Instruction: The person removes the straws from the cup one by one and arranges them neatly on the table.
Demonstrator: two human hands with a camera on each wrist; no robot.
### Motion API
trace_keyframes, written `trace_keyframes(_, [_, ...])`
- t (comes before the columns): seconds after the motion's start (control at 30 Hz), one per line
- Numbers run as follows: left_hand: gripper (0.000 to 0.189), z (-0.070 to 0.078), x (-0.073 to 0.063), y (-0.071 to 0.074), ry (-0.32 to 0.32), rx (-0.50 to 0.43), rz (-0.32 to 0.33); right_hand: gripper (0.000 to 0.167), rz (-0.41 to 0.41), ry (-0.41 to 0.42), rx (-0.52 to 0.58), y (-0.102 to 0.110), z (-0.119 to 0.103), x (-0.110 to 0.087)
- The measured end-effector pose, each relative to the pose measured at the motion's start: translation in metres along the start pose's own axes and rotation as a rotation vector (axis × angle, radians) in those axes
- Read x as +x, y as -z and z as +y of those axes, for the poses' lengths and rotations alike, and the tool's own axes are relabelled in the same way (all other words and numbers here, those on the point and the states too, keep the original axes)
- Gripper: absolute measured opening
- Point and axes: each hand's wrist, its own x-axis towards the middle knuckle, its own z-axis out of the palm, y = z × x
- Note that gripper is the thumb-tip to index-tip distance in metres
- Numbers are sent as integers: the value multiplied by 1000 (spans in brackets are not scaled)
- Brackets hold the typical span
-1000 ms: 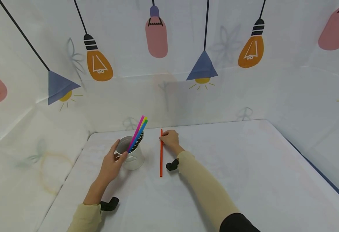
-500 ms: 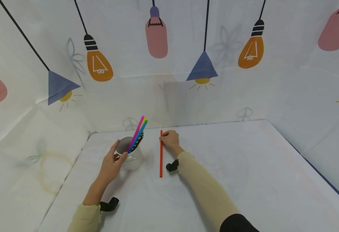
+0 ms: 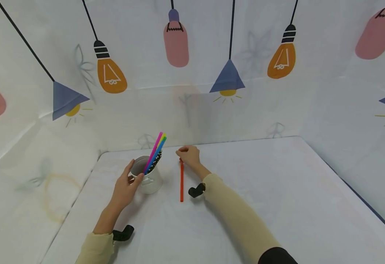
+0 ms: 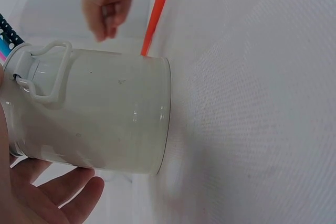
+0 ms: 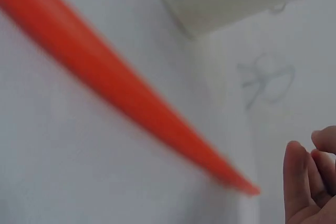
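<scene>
My left hand [image 3: 123,189] holds a small white metal bucket [image 3: 152,185] with thumb and fingers about its side. In the left wrist view the fingers [image 4: 84,200] curve beneath the bucket [image 4: 115,114]. Several straws [image 3: 153,156], pink, yellow, green, blue and black with white dots, lean inside it. To its right lies a red straw [image 3: 181,185] on the white table. Over the straw's far end is my right hand [image 3: 190,156], fingers bent and thumb close to them. In the right wrist view, that hand [image 5: 310,182] appears apart from the red straw [image 5: 121,87], with nothing between its fingers.
Behind the table [image 3: 261,190] stands a white cloth backdrop [image 3: 139,110] printed with lamps and bulbs. Its side panel comes close along the left table edge. A black strap piece [image 3: 197,190] juts from the right wrist.
My right hand has come off the red straw, rising slightly and shifting left, so it covers the straw's far end. The left hand and bucket stay in place.
</scene>
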Motion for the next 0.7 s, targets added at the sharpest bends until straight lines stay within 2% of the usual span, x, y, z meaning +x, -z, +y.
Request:
trace_keyframes(0.13, [68, 0, 0, 1, -4, -3, -2, 13, -61, 74, 66, -2, -25, -10])
trace_keyframes(0.4, [68, 1, -1, 2, -4, -2, -2, 10, -188, 244, 125, 1, -77, -41])
trace_keyframes(0.7, [70, 0, -1, 0, 4, 5, 2, 10, -261, 317, 146, 2, -99, -69])
